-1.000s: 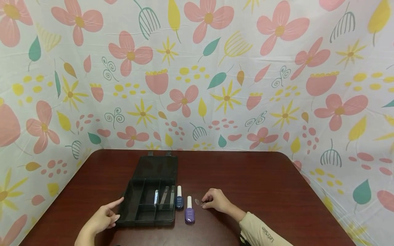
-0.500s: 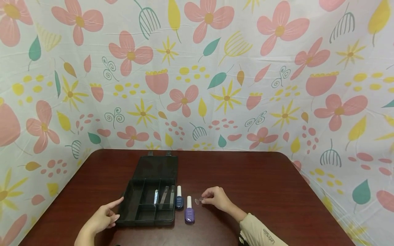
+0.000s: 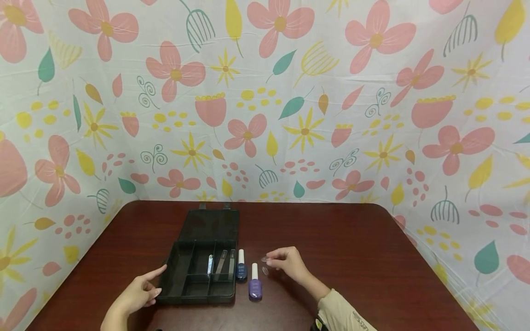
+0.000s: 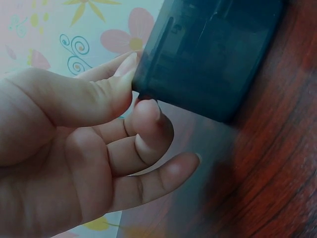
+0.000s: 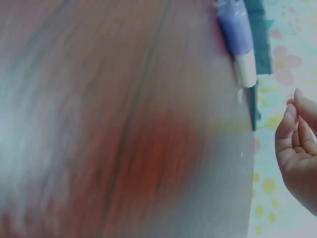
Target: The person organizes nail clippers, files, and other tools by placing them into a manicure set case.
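Note:
My left hand pinches the near-left corner of a black plastic compartment box; the left wrist view shows thumb and fingertips on its corner. The box lies with its lid folded back. In my right hand, thumb and forefinger pinch a small clear oval piece just over the table. A similar clear oval piece lies below it. Beside them stand or lie a purple nail polish bottle and a dark blue nail polish bottle.
Inside the box sit a nail clipper and two slim metal tools in one compartment. Everything is on a dark red-brown wooden table. A flower-patterned cloth hangs behind and at both sides.
My right hand has lifted a clear oval piece and moved it slightly away from me and to the left. The left hand and box have stayed in place.

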Demonstrator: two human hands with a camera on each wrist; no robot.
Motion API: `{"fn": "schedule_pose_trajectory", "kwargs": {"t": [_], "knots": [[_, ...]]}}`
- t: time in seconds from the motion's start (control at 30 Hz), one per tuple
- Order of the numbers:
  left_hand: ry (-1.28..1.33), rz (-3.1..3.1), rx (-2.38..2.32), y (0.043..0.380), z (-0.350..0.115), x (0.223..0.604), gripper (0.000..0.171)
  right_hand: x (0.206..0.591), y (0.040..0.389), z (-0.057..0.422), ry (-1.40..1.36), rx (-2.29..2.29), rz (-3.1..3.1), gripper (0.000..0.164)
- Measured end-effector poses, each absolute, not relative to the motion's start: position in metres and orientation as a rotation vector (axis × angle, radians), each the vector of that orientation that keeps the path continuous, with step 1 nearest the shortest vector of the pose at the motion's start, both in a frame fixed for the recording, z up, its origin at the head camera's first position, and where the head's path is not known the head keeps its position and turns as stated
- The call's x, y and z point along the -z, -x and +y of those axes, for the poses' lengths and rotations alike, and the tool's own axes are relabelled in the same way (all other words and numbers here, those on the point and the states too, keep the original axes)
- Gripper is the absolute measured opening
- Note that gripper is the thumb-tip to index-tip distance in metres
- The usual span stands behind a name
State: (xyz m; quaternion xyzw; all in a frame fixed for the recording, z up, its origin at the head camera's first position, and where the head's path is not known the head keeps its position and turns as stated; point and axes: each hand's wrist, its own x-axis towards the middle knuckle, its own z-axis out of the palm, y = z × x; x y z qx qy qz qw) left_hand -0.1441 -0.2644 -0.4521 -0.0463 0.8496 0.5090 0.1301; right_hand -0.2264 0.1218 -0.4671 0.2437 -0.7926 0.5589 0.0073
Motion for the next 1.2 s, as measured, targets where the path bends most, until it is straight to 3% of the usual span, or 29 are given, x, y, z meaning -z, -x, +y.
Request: {"fn": "schedule_pose_trajectory", "kwargs": {"t": [0.23,0.63,1.2], "knots": [[0.143,2.465,-1.482,0.144,-0.265,0.452,0.057,0.443,0.213,0.106,-0.669,-1.963,-2.378,0.017],[0.174,2.474,-1.485,0.144,-0.264,0.452,0.057,0.437,0.205,0.074,-0.649,-2.103,-2.360,0.019],[0.101,2.453,-1.499,0.144,-0.267,0.452,0.057,0.435,0.191,0.020,-0.874,-2.111,-2.271,0.016]]}}
